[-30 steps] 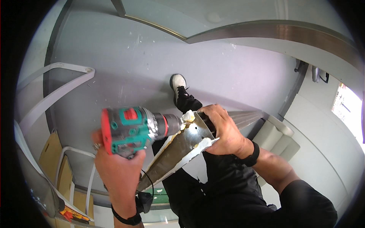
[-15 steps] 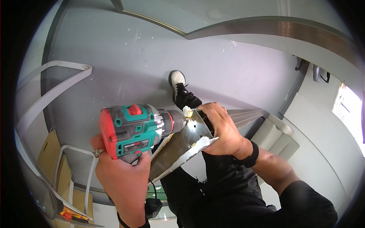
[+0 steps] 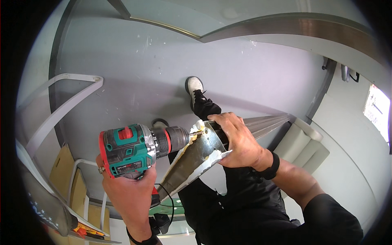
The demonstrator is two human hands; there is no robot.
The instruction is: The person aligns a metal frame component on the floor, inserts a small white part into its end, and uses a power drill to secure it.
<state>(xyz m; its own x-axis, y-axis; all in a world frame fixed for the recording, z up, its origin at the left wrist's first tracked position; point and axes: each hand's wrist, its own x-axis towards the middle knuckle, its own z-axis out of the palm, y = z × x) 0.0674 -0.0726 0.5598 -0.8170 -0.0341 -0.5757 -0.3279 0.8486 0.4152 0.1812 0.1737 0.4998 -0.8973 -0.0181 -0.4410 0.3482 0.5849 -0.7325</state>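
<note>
My left hand (image 3: 130,194) is wrapped round the grip of a green, black and red cordless drill (image 3: 130,149). The drill's chuck points right, and its thin bit reaches the upper edge of a metal channel (image 3: 190,157); whether the tip is inside the metal I cannot tell. White, yellowish foam-like residue (image 3: 214,157) clings along both edges of the channel, and small holes show near its end. My right hand (image 3: 241,141) grips the channel's end, fingers over the top edge and thumb hidden behind the near side.
Behind my right hand a long, ribbed metal length (image 3: 265,125) runs off to the right, by a beige padded seat (image 3: 300,143). White bent-tube frames (image 3: 75,96) and wooden boards (image 3: 77,188) stand at left. My shoe (image 3: 194,84) is on the grey floor (image 3: 134,61).
The drill has moved left and slightly down, away from the channel's end, so its bit now shows. My right hand keeps its grip on the channel.
</note>
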